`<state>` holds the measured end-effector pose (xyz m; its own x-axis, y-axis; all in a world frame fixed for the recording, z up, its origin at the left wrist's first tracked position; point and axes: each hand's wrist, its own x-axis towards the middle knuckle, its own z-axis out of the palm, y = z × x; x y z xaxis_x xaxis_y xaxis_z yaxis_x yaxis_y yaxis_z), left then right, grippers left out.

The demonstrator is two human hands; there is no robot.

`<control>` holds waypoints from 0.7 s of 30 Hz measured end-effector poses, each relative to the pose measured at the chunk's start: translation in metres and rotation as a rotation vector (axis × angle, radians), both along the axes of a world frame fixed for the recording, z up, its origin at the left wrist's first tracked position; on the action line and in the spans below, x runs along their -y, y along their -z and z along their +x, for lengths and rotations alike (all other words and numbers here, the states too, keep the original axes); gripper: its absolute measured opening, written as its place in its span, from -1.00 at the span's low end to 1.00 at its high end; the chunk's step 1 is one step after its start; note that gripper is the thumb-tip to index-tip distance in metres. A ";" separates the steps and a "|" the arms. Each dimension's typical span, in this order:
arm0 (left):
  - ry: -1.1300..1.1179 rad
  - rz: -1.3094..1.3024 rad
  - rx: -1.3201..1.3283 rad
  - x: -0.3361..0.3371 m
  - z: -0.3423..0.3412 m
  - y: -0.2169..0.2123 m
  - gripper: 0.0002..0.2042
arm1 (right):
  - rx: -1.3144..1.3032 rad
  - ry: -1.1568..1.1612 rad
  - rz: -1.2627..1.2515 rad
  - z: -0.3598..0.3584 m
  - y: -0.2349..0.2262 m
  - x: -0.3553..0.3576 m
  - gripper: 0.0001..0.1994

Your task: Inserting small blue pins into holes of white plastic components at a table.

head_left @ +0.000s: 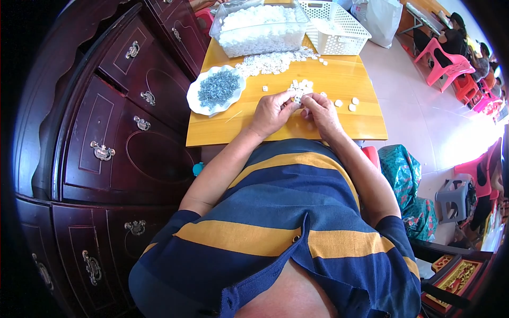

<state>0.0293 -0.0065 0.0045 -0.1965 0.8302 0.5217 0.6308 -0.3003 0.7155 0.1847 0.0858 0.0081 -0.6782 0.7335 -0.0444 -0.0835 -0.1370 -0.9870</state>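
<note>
My left hand (272, 112) and my right hand (322, 113) meet over the near part of the yellow table (339, 130). Thumbs and fingers of both are closed on a small white plastic piece (298, 97) with dark marks, too small to make out fully. Just beyond the fingertips lies a little cluster of similar white pieces (305, 85). Several round white pieces (338, 103) are scattered to the right of my right hand. Left of my left hand stands a white scalloped dish (238, 94) filled with small grey-blue, clear-looking parts (218, 89).
At the table's far side are a clear bin (233, 49) heaped with white pieces, a loose spread of them (273, 62), and a white perforated basket (339, 46). Dark wooden drawers (114, 122) stand close on the left. People sit by pink chairs (450, 64) at right.
</note>
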 end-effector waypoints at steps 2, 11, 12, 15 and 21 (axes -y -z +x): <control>-0.007 0.010 -0.025 0.000 0.000 0.001 -0.73 | 0.018 0.004 -0.010 0.001 -0.002 0.001 -0.81; -0.008 0.017 -0.017 -0.001 -0.001 0.003 -0.75 | 0.013 0.010 0.012 0.000 0.005 -0.004 -0.80; -0.007 0.019 -0.015 -0.001 -0.001 0.003 -0.75 | 0.006 0.009 0.013 -0.001 0.005 -0.004 -0.80; -0.007 0.024 -0.026 -0.001 -0.001 0.002 -0.74 | -0.001 -0.003 0.009 0.000 0.004 -0.005 -0.80; -0.026 0.039 -0.099 0.001 0.000 -0.001 -0.74 | -0.007 -0.023 -0.011 0.003 -0.006 -0.001 -0.82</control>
<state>0.0296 -0.0078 0.0056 -0.1637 0.8041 0.5715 0.7056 -0.3095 0.6375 0.1880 0.0864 0.0144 -0.6955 0.7170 -0.0473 -0.0875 -0.1499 -0.9848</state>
